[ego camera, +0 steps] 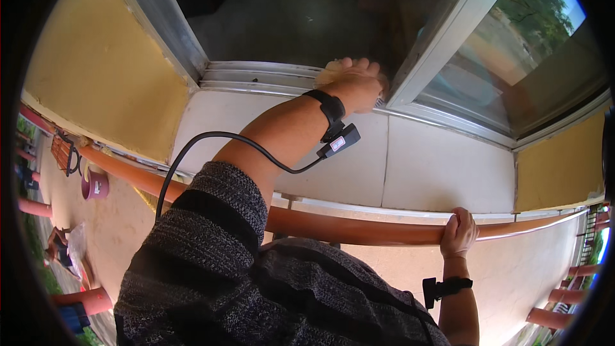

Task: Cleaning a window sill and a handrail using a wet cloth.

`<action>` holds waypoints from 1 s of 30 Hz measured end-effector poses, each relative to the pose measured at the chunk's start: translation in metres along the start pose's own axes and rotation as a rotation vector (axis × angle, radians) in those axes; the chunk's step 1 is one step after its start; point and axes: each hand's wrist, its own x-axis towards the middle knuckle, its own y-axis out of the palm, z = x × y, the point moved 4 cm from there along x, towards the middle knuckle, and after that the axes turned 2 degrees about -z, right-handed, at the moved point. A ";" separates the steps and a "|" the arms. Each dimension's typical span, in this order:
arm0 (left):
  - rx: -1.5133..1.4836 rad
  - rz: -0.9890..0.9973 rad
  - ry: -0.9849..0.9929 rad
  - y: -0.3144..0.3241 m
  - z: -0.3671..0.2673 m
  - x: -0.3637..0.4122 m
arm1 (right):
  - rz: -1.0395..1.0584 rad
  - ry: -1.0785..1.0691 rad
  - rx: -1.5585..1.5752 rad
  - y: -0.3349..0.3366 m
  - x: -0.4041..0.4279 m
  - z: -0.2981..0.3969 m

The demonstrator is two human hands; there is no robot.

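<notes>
My left hand reaches over the white tiled sill to the window's metal sliding track. Its fingers press on a pale yellowish cloth or sponge, blurred and partly covered by the hand. A small ridged edge shows under the hand's right side; I cannot tell what it is. Close by on the right stands the metal frame of the sliding pane. Lower right, my right hand is closed around the orange-brown handrail, which runs along the sill's near side.
Yellow wall sections flank the window recess. A black cable loops from my left wrist strap past the sleeve. Beyond the rail at left are a purple bucket, a wooden bench and a crouching person beside clear plastic.
</notes>
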 end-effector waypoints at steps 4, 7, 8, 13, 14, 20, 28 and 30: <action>0.140 0.033 -0.019 0.006 -0.006 0.017 | -0.029 -0.023 -0.005 -0.003 -0.001 0.002; 0.157 0.028 0.045 0.008 -0.002 0.017 | 0.005 -0.017 0.008 0.002 0.000 -0.002; 0.182 -0.005 0.087 0.006 -0.003 0.011 | 0.006 -0.019 0.005 0.001 0.000 -0.001; 0.240 0.053 0.050 -0.009 0.027 -0.011 | -0.019 -0.018 0.022 0.000 -0.002 -0.002; 0.274 0.077 0.006 -0.011 0.039 -0.017 | -0.019 -0.019 0.027 0.000 -0.001 -0.002; -0.010 -0.142 -0.059 -0.029 0.044 -0.034 | -0.029 -0.029 -0.018 -0.001 -0.003 0.001; -0.009 0.033 0.028 0.006 -0.008 -0.015 | -0.031 -0.010 0.010 -0.002 0.000 0.003; 0.056 0.055 0.070 0.001 -0.008 -0.018 | -0.015 -0.004 0.008 0.002 -0.001 -0.002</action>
